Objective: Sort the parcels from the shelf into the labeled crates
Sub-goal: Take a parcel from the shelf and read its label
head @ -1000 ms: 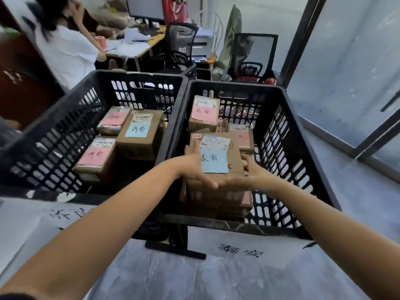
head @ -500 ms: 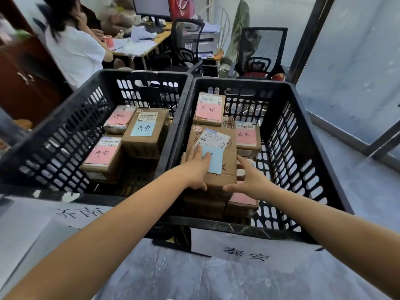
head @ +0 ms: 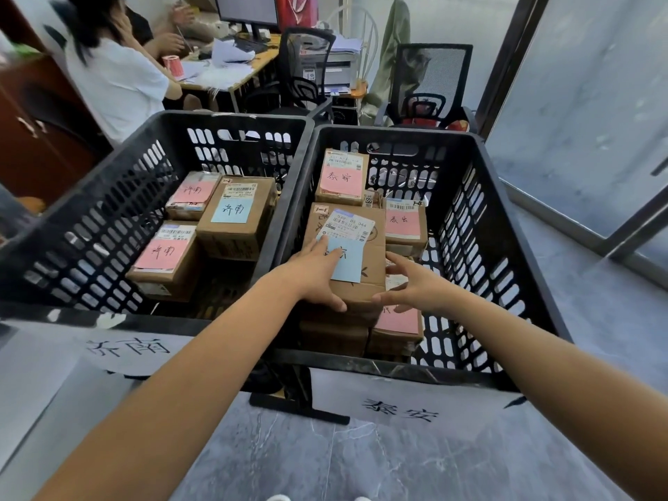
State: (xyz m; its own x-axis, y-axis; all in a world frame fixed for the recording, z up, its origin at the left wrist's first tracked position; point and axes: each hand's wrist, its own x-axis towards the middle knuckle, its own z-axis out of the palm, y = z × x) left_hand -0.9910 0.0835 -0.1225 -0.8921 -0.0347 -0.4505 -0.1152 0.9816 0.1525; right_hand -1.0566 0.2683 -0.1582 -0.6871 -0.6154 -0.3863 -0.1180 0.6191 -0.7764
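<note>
the parcel with the blue note [head: 374,254] sits inside the right crate [head: 470,247], lying flat on top of other boxes near the front wall. my left hand [head: 314,276] lies on its top with the fingers straight and flat across the note, thumb against the near edge. it is pressing more than gripping. my right hand [head: 415,287] is at the near right corner, fingers spread and loose, holding nothing; i cannot tell whether the thumb actually touches the cardboard.

i judge this parcel as good as placed, with only the letting go left. its handwriting is partly under my fingers, so i can't fully check it against the paper label [head: 397,410] taped to the front of the crate.

around it in the same crate are a pink-note parcel at the back [head: 341,177], another to the right [head: 403,224] and one lower down at the front [head: 397,323]. the left crate [head: 108,197], touching this one side by side, holds three parcels, one with a blue note [head: 235,211] and two with pink, behind its own label [head: 126,350].

so several parcels are sorted. the shelf is out of view, so i can't say how many remain.
</note>
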